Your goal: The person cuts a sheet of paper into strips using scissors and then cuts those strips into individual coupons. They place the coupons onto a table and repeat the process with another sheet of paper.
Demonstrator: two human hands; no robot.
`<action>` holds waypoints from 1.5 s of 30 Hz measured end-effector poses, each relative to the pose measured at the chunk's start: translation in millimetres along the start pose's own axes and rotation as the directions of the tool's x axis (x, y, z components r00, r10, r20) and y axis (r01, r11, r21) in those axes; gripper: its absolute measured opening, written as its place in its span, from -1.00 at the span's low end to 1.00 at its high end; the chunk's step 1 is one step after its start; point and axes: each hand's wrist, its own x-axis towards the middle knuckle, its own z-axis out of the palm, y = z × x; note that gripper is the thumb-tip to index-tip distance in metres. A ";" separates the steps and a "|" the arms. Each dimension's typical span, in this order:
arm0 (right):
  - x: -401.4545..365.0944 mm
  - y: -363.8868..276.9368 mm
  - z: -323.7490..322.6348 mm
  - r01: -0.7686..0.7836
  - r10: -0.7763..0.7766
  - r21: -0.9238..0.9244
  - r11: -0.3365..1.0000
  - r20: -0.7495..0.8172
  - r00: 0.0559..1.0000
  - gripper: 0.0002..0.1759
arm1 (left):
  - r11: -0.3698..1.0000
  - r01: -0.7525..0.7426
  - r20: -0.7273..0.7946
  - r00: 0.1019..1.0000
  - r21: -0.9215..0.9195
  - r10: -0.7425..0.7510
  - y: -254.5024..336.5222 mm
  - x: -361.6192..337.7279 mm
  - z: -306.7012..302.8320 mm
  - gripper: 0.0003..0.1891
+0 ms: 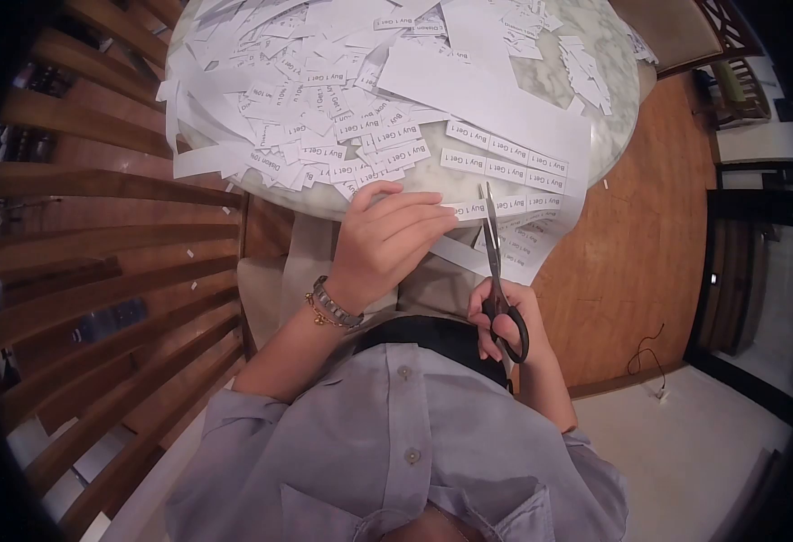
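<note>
My right hand [507, 327] is closed on the handles of dark scissors [494, 253]. The blades point up toward the table, slightly apart, at a printed strip reading "Buy 1 Get 1" [509, 206]. My left hand [394, 237] lies at the table's near edge, its fingertips on the left end of that strip; whether it grips the paper is hard to tell. Two more printed strips [500, 168] lie just above. A partly cut printed sheet [516, 246] hangs over the edge under the blades. Left of them is a pile of cut slips [324, 117].
A round marble table [609, 135] bears large white sheets [469, 81] and a smaller group of slips [584, 74] at the right. Wooden slats [116, 235] stand at the left. A cable [656, 366] lies on the floor at the right.
</note>
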 end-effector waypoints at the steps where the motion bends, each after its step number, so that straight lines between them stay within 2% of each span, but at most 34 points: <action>1: 0.1 -1.2 0.9 -0.001 0.001 0.000 1.000 -0.001 1.000 -0.61 | 1.000 -0.002 0.003 1.000 0.007 0.002 0.0 -0.3 0.1 -0.83; 3: 0.7 -4.9 3.9 -0.053 0.051 -0.064 0.997 -0.043 0.998 -0.32 | 1.000 -0.003 -0.002 1.000 0.006 0.003 -0.7 -0.8 1.1 -0.83; 4: 0.9 -4.1 3.5 -0.053 0.050 -0.066 0.996 -0.041 0.998 -0.32 | 1.000 -0.006 -0.007 1.000 0.007 0.006 -1.0 -1.0 1.2 -0.83; 6: 1.4 -1.3 0.9 0.010 -0.010 0.005 1.000 -0.005 1.000 -0.58 | 1.000 -0.005 -0.007 1.000 0.007 0.005 -1.1 -0.8 0.9 -0.83; 10: 1.4 -0.2 -0.9 0.002 -0.002 -0.019 1.000 -0.012 1.000 -0.57 | 1.000 -0.006 -0.010 1.000 0.001 0.006 0.3 1.0 -0.4 -0.83; 13: 0.5 -2.3 1.1 -0.070 0.068 -0.042 0.997 -0.055 0.996 -0.59 | 1.000 -0.002 -0.009 1.000 0.002 0.002 -1.2 -0.1 0.9 -0.82; 17: 1.0 -3.0 0.8 -0.085 0.082 -0.052 0.995 -0.063 0.995 -0.71 | 1.000 -0.007 -0.041 0.999 -0.018 0.006 -1.2 5.6 -0.5 -0.81; 20: 2.4 0.3 -0.4 -0.090 0.088 -0.030 0.996 -0.050 0.995 -0.72 | 1.000 0.001 -0.046 0.999 0.006 -0.001 -0.1 4.5 -4.0 -0.81; 21: 2.5 1.8 -2.7 -0.081 0.080 -0.037 0.996 -0.032 0.996 -0.68 | 1.000 -0.010 -0.065 0.998 0.012 0.010 -2.1 8.0 -8.4 -0.81; 23: 4.3 2.1 -3.0 -0.047 0.047 -0.010 0.999 -0.015 0.999 -0.64 | 0.981 -0.096 -0.146 0.982 0.170 0.122 -6.6 10.5 -19.7 -0.82; 25: 5.8 5.0 -7.0 -0.029 0.029 0.012 1.000 0.002 1.000 -0.63 | 0.976 -0.117 -0.196 0.969 0.185 0.153 -20.3 15.5 -28.9 -0.81; 27: 6.7 9.2 -11.4 -0.037 0.036 0.012 0.999 0.022 0.999 -0.64 | 0.936 -0.001 0.011 1.000 0.352 -0.002 -27.3 27.4 -39.1 -0.81; 28: 7.3 9.4 -11.2 -0.017 0.016 0.025 1.000 0.028 0.999 -0.66 | 0.947 0.002 0.100 0.994 0.322 -0.037 -33.6 26.6 -38.2 -0.79; 32: 9.6 8.5 -7.9 -0.002 0.002 -0.014 1.000 0.006 1.000 -0.51 | 0.934 0.040 0.109 0.990 0.355 -0.084 -14.3 42.5 -36.1 -0.73; 34: 9.2 9.8 -8.6 0.008 -0.008 0.020 1.000 -0.005 1.000 -0.44 | 0.979 -0.032 0.178 0.984 0.203 -0.005 0.7 55.4 -30.3 -0.68; 35: 7.8 9.5 -8.6 0.005 -0.005 0.017 1.000 -0.007 1.000 -0.44 | 0.980 -0.029 0.176 0.984 0.199 -0.007 -1.8 57.3 -23.0 -0.68; 37: 6.3 6.1 -9.1 -0.050 0.050 -0.016 0.999 -0.015 0.999 -0.39 | 0.995 -0.105 0.384 0.918 0.003 0.095 -16.2 63.7 -5.6 -0.66; 38: 3.7 6.4 -11.3 -0.049 0.048 -0.024 0.999 -0.013 0.999 -0.39 | 0.994 -0.106 0.377 0.921 0.005 0.096 -19.4 66.6 -2.9 -0.66; 40: -5.4 11.1 -16.8 -0.020 0.017 0.073 0.997 0.050 0.999 -0.68 | 0.997 -0.078 0.438 0.896 0.005 0.068 -24.2 72.4 -0.1 -0.71; 41: -10.1 11.8 -18.7 -0.019 0.016 0.070 0.997 0.054 0.998 -0.68 | 0.997 -0.078 0.435 0.898 0.009 0.067 -22.6 74.3 0.0 -0.71; 43: -18.9 13.2 -23.4 0.033 -0.041 0.138 0.990 0.055 0.998 -0.52 | 0.997 -0.028 0.423 0.906 0.069 -0.004 -15.0 75.7 1.5 -0.74; 44: -21.8 11.9 -24.4 0.012 -0.015 0.131 0.991 0.022 1.000 -0.39 | 0.997 -0.023 0.427 0.904 0.071 -0.010 -11.2 74.8 4.1 -0.74; 45: -23.8 12.9 -26.4 0.033 -0.033 0.131 0.991 0.000 0.999 -0.37 | 0.992 -0.011 0.383 0.923 0.123 -0.037 -6.6 73.3 7.6 -0.74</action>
